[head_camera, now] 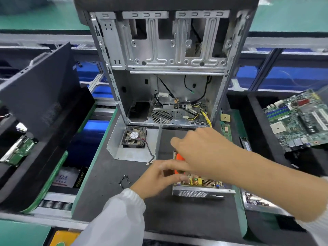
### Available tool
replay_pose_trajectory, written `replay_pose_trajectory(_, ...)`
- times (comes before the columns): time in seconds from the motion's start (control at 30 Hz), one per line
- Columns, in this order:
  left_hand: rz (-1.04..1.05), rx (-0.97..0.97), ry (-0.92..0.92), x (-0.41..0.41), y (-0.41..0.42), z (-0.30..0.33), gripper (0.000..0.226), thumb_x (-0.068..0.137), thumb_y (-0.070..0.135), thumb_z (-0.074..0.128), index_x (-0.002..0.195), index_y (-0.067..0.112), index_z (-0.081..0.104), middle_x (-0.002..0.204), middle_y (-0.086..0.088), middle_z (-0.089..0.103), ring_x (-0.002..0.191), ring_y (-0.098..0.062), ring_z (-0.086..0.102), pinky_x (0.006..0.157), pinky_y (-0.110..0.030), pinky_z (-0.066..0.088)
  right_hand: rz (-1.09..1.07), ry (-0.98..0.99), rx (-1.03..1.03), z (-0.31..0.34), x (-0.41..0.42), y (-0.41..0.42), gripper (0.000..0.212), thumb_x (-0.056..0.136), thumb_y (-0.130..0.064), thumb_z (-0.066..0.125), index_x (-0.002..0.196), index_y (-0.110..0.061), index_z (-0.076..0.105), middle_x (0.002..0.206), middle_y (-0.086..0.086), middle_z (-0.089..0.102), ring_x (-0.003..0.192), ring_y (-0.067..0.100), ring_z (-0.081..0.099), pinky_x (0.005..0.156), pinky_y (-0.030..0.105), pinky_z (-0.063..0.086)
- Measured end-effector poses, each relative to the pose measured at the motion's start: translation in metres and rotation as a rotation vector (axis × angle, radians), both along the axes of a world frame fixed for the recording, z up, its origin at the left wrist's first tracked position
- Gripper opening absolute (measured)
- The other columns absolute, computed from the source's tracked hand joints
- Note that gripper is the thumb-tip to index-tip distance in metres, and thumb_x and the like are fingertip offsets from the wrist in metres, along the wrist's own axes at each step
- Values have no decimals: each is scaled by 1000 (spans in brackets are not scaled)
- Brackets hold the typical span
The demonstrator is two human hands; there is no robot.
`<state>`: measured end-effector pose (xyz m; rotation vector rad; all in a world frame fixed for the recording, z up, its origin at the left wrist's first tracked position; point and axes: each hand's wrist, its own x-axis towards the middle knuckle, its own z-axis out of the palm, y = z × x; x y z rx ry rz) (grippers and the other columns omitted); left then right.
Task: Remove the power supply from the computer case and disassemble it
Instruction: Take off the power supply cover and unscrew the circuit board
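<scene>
While my right hand (pixel 198 148) is curled round an orange-handled screwdriver (pixel 178 161), I hold it over the opened power supply (pixel 198 185), which sits out of the computer case (pixel 166 68) on the dark mat of the table (pixel 177 215), just in front of the case; my left hand (pixel 159 176) reaches in beside it, its fingers (pixel 179 178) blurred at the near left edge of the supply, so I cannot tell whether they pinch anything or only touch it. The supply's board shows yellow and copper-coloured parts inside its metal tray, whose perforated front wall faces me; the screwdriver's tip is hidden behind my hands. The supply's cover (pixel 134 144) lies apart to the left, open side up, with a dusty fan (pixel 134 136) fixed in it and a thin cable trailing from the fan towards my left hand; a few small dark screws (pixel 124 181) lie loose on the mat near my left wrist. The case stands upright with its side open; black and yellow wires hang loose at its bottom. A motherboard (pixel 298 119) rests tilted in a bin at the right; a dark case panel (pixel 40 89) leans at the left.
</scene>
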<state>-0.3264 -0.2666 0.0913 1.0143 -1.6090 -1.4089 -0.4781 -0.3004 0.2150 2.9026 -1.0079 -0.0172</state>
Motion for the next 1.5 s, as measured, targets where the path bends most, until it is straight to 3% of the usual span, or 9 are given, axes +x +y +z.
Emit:
replay_pose_trajectory(0.2,35,109,44,-3,-3,0,7,84,11,73,91,13,74,87,-5,75,88,-12,67,80,-25,51,107,250,-113,0,10,0,18,101,-27,39,107,-16,52,64,-1,32,54,20,37,43,27,20)
replay_pose_trajectory(0.33,-76,161,63,1,-8,13,21,85,2,70,91,21,76,88,1,71,92,-6,65,86,-21,50,233,273,-4,0,-1,-4,24,98,-29,48,121,-22,46,103,4,44,88,21,44,46,28,15)
replay_pose_trajectory(0.53,-145,98,-41,4,-10,20,28,88,4,68,94,31,74,92,12,73,93,-3,66,85,-18,48,387,266,221,13,-9,-13,48,86,-20,63,130,-28,44,116,-3,41,91,13,25,84,35,41)
replay_pose_trajectory(0.63,-94,92,-16,4,-11,14,21,87,2,69,98,19,73,90,3,74,90,-12,66,82,-28,52,213,176,231,15,-5,-11,51,86,-54,58,123,-21,47,98,0,47,84,17,43,64,31,41)
replay_pose_trajectory(0.73,-112,52,-48,1,-12,14,28,88,3,68,96,29,73,89,5,74,88,-9,66,81,-20,48,81,293,-53,12,6,-8,28,98,-38,47,105,-13,58,74,5,48,80,27,62,42,26,19)
replay_pose_trajectory(0.97,-233,139,33,9,-23,16,33,91,-5,61,111,20,72,106,5,72,102,-7,63,93,-22,46,145,326,-34,4,7,-18,26,103,-38,33,104,-15,45,67,0,44,48,13,24,42,30,20)
replay_pose_trajectory(1.1,-263,201,4,16,-27,18,21,85,5,68,88,25,73,81,12,64,83,-11,54,81,-27,41,248,309,72,4,9,-12,30,101,-40,33,123,-20,40,92,1,39,67,16,35,46,28,20)
replay_pose_trajectory(1.33,-262,105,-20,10,-34,22,16,79,-5,74,93,2,73,96,-14,74,94,-23,69,89,-34,55,411,500,157,23,5,-21,35,91,-25,56,122,-27,40,117,-1,34,87,13,28,66,23,15)
replay_pose_trajectory(1.5,-124,107,64,3,-28,15,32,76,-2,78,91,25,74,87,-5,74,89,-22,68,87,-45,55,-106,447,485,24,15,-32,57,86,-66,46,97,-10,54,63,0,63,51,13,61,42,21,41)
